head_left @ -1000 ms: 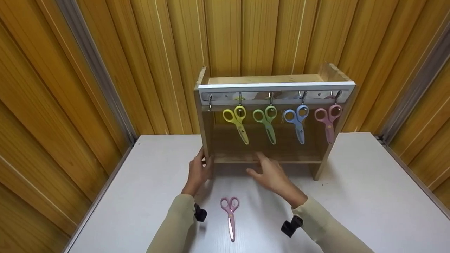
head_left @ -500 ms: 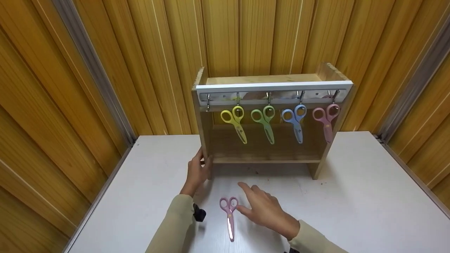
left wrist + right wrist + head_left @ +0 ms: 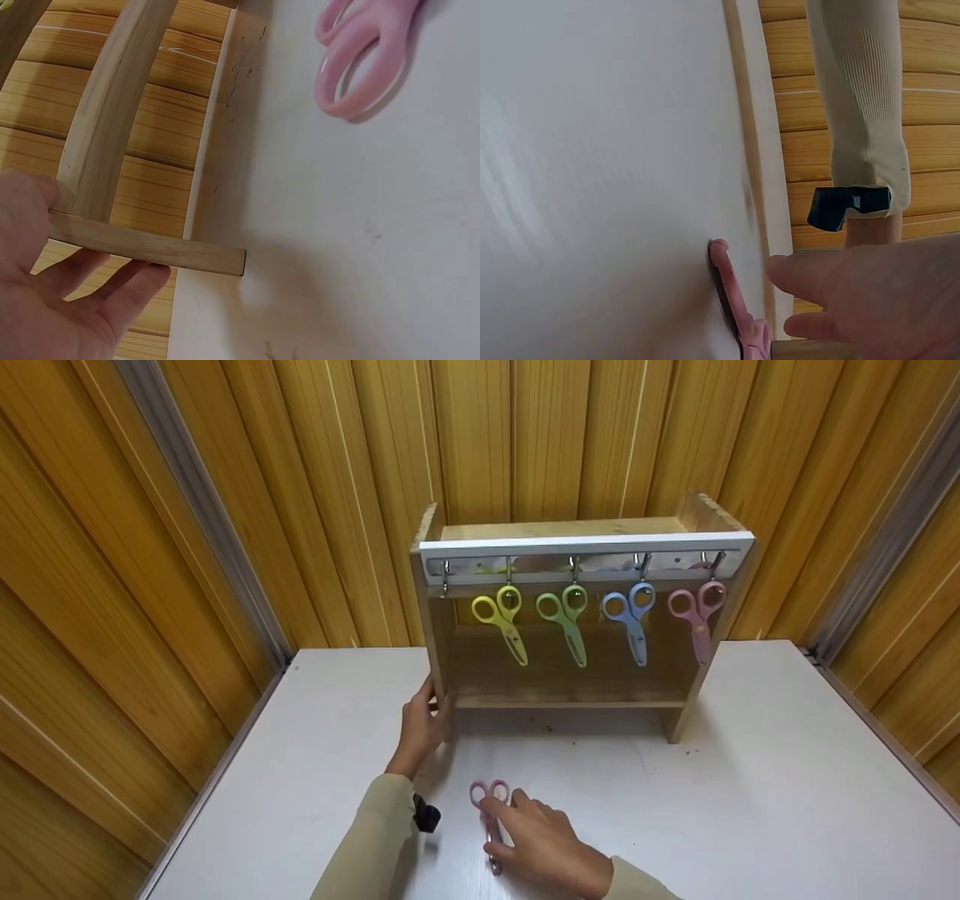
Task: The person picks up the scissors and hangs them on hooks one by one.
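In the head view, my left hand [image 3: 420, 729] grips the left side panel of a wooden rack [image 3: 570, 705]. The left wrist view has its fingers behind the panel's lower end [image 3: 150, 247]. A pair of pink scissors [image 3: 493, 832] lies on the white table, handles toward the rack. Over it reaches my right hand [image 3: 541, 840], thumb and forefinger spread above the handle and blade. In the right wrist view, a small gap shows between those fingers and the scissors [image 3: 733, 289]. The right hand partly hides the blades in the head view.
Yellow [image 3: 513, 639], green [image 3: 573, 639], blue [image 3: 636, 639] and pink scissors [image 3: 701, 639] hang from hooks on the rack's front rail [image 3: 540, 577]. The leftmost hook [image 3: 445, 577] carries nothing. Wood-patterned panels [image 3: 360, 510] stand behind and at both sides.
My right hand has come from the rack's lower shelf, down and left toward the viewer, to above the pink scissors on the table. The left hand has kept its place on the rack.
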`<state>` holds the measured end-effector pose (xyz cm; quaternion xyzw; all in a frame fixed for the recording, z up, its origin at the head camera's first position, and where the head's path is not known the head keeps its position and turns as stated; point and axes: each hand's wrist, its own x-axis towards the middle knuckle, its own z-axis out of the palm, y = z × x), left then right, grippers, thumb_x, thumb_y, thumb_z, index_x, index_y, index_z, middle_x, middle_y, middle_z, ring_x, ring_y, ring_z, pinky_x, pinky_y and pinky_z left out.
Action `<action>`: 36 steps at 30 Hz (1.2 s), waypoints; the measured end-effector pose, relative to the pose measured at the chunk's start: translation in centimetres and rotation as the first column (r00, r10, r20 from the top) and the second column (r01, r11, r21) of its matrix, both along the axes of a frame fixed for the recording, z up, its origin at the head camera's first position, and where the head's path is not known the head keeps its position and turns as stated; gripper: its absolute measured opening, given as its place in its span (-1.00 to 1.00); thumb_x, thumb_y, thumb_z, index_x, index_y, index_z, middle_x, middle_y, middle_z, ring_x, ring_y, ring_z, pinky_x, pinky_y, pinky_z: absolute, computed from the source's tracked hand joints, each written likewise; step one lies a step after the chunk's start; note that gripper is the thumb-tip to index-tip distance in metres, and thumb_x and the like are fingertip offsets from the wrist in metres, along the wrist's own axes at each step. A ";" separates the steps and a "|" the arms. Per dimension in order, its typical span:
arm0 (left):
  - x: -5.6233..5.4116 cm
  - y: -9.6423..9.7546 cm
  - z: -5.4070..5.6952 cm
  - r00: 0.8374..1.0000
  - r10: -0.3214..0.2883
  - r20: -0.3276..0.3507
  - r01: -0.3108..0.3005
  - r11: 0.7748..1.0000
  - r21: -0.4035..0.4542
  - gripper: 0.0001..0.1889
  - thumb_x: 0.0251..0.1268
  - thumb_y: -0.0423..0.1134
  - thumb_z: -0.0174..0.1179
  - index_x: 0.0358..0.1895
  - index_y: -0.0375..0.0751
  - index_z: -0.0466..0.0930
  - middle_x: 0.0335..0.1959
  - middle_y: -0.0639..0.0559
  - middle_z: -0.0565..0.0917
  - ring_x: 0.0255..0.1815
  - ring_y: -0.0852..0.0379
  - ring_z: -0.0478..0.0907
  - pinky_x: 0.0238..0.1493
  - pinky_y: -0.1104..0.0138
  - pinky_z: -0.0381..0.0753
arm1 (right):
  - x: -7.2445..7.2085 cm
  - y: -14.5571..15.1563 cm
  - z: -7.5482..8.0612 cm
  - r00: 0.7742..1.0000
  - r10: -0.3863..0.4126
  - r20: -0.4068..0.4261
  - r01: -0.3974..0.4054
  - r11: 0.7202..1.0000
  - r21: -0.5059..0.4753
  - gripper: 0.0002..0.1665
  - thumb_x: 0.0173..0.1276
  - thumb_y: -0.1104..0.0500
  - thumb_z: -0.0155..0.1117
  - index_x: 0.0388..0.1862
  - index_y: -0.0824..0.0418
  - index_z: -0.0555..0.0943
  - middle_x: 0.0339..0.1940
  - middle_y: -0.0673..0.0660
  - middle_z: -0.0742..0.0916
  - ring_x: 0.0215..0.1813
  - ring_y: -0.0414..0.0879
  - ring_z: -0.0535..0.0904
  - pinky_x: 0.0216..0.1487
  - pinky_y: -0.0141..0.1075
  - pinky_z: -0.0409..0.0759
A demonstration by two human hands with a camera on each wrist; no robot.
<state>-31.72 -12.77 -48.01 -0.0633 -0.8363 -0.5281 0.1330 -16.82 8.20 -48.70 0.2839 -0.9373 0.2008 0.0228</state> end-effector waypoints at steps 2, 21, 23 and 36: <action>0.0 0.0 0.0 1.000 0.000 -0.016 0.000 1.000 -0.007 -0.40 0.58 -0.24 0.14 0.59 -0.13 0.24 0.32 -0.16 0.60 0.12 -0.10 0.65 0.04 0.08 0.72 | 0.2 -0.1 -0.3 1.000 0.015 -0.025 -0.015 1.000 0.013 -0.41 0.25 -0.11 0.52 0.24 -0.07 0.58 -0.27 0.04 0.57 -0.41 -0.12 0.47 -0.56 -0.20 0.42; -0.1 0.2 0.3 1.000 -0.011 -0.025 0.011 1.000 -0.005 -0.40 0.58 -0.26 0.13 0.60 -0.13 0.24 0.32 -0.19 0.60 0.12 -0.11 0.66 0.04 0.10 0.72 | 0.2 -0.6 -1.2 1.000 -0.001 -0.006 0.001 0.998 0.058 -0.43 0.15 -0.06 0.59 0.12 0.06 0.64 -0.15 0.13 0.62 -0.31 -0.04 0.58 -0.47 -0.11 0.57; -0.1 0.2 0.3 1.000 -0.011 -0.021 0.011 1.000 -0.005 -0.40 0.59 -0.26 0.12 0.60 -0.13 0.23 0.33 -0.19 0.59 0.13 -0.10 0.65 0.05 0.10 0.72 | 0.2 -0.7 -1.2 1.000 -0.003 0.007 0.003 0.998 0.056 -0.42 0.15 -0.05 0.60 0.12 0.07 0.65 -0.13 0.13 0.63 -0.30 -0.03 0.59 -0.46 -0.11 0.58; -0.1 0.0 -0.1 0.999 -0.011 -0.049 0.010 1.000 -0.021 -0.41 0.59 -0.26 0.12 0.59 -0.19 0.24 0.32 -0.21 0.60 0.08 -0.12 0.68 -0.01 0.12 0.74 | 0.1 -0.6 -1.2 0.999 -0.010 -0.043 0.013 0.997 0.082 -0.58 0.12 0.14 0.62 -0.05 0.11 0.66 -0.37 0.06 0.56 -0.46 -0.08 0.50 -0.60 -0.16 0.47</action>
